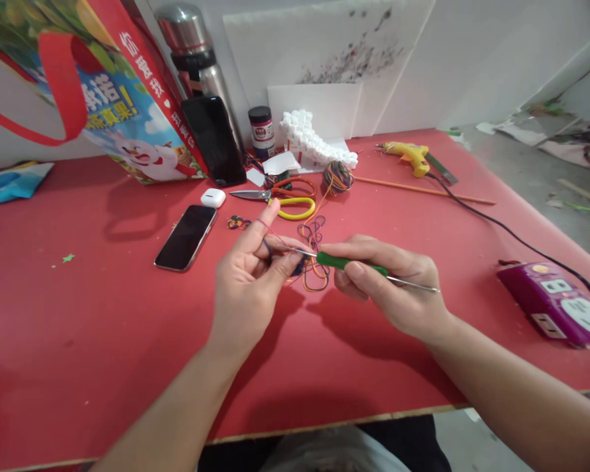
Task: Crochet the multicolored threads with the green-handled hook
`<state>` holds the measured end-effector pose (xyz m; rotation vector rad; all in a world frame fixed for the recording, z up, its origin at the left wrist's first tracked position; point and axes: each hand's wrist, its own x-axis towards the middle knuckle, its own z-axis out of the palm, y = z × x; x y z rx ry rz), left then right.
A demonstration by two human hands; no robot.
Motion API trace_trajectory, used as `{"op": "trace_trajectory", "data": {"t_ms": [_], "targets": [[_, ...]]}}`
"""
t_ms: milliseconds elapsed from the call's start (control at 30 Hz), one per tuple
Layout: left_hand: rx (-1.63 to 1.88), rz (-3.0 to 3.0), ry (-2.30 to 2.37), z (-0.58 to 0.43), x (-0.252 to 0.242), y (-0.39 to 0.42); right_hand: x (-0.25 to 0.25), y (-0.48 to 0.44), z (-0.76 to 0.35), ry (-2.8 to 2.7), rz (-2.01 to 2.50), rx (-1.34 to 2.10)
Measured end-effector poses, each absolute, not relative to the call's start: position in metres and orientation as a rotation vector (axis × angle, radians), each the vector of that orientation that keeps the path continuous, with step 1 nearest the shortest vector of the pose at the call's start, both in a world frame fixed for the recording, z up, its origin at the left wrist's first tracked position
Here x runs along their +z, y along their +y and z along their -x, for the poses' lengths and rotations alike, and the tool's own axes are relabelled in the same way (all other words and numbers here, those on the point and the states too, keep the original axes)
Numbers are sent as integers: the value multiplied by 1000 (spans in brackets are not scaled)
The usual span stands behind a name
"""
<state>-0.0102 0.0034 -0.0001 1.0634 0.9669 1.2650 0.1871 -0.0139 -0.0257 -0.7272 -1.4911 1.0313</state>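
My right hand (391,282) is closed around a crochet hook with a green grip (356,264), its metal tip pointing left toward my left hand. My left hand (253,275) pinches a small crocheted piece of multicoloured yarn (314,262) between thumb and fingers, with the strand looped over the raised index finger. Loose loops of the yarn lie on the red table (103,328) between my hands and trail back to a yarn ball (337,176).
Scissors (280,195), a smartphone (185,237), white earbuds case (212,197), a second phone (214,140) leaning on a printed bag (103,98), a steel flask (196,52), a jar (261,130), a glue gun (410,156) with cable, a wooden stick (423,190), a purple power strip (555,301).
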Motion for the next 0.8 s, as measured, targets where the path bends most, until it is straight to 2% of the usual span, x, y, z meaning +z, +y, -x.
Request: {"op": "trace_trajectory", "data": {"t_ms": [133,267,500,667,800], "targets": [[1318,-1059,1083,2,1,-1,-27,-19,-177,-1688,791,708],[1311,-990,988,0,-6,-1,-32,-24,-164,-1811,813,344],[1143,-938,779,16,-3,9,-33,-23,-175,-1894,675,349],[1228,-1042,863,14,-3,7,-31,-18,-176,-1909,671,398],[1279,-1052,916,5,-5,2,-34,-23,-165,-1847,816,275]]}}
